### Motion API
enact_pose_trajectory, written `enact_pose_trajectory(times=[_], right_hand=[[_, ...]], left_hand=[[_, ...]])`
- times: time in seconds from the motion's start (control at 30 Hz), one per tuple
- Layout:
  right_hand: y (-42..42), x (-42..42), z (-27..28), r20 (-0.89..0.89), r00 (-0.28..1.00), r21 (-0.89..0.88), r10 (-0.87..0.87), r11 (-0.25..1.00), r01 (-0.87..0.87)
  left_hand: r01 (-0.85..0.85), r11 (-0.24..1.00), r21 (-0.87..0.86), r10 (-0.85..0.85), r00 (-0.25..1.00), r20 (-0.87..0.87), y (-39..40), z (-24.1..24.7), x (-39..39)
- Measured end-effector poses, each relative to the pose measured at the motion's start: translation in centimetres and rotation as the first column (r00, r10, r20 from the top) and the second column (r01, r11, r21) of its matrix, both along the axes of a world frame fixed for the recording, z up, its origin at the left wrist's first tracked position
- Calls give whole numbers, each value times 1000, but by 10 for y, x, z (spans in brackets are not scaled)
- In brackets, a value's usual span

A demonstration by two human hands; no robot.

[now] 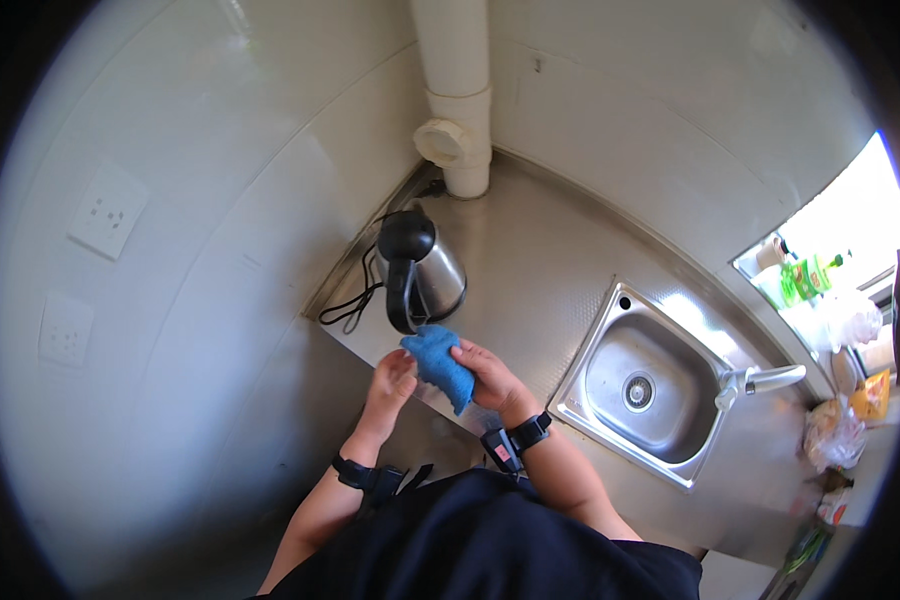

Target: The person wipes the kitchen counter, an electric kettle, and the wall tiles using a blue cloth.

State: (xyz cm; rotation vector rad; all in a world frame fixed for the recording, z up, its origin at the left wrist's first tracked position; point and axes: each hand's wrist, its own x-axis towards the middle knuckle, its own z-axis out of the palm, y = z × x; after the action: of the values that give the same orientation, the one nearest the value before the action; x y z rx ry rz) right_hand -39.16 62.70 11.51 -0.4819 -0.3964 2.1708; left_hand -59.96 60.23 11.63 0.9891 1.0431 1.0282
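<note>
A folded blue cloth (441,365) is in my right hand (491,377), with the thumb on top and the fingers behind it. My left hand (391,386) is at the cloth's left edge, its fingers bent; whether it grips the cloth is hard to tell. Just beyond both hands stands an electric kettle (439,274) of stainless steel with a black lid and a black handle (400,296). The handle points towards me, and the cloth's top edge lies close to its lower end in the picture.
The kettle stands on a steel counter (517,247), its black cord (360,304) by the left wall. A white pipe (457,90) rises in the corner. Right of me is a sink (607,360) with a tap (765,379). A green bottle (806,277) and plastic bags (832,435) sit farther right.
</note>
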Motion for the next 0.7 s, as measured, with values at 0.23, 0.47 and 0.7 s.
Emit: enact_pose_trajectory(times=[0.23, 0.47, 0.7], right_hand=[[2, -31, 6, 772, 368, 541, -517, 840, 46], [44, -65, 9, 640, 413, 648, -648, 744, 163], [61, -87, 12, 767, 257, 605, -587, 796, 15]], left_hand=[[-117, 956, -270, 166, 972, 166, -5, 3, -24], [-331, 846, 417, 426, 891, -158, 59, 34, -30], [-454, 764, 458, 578, 797, -174, 118, 11, -18]])
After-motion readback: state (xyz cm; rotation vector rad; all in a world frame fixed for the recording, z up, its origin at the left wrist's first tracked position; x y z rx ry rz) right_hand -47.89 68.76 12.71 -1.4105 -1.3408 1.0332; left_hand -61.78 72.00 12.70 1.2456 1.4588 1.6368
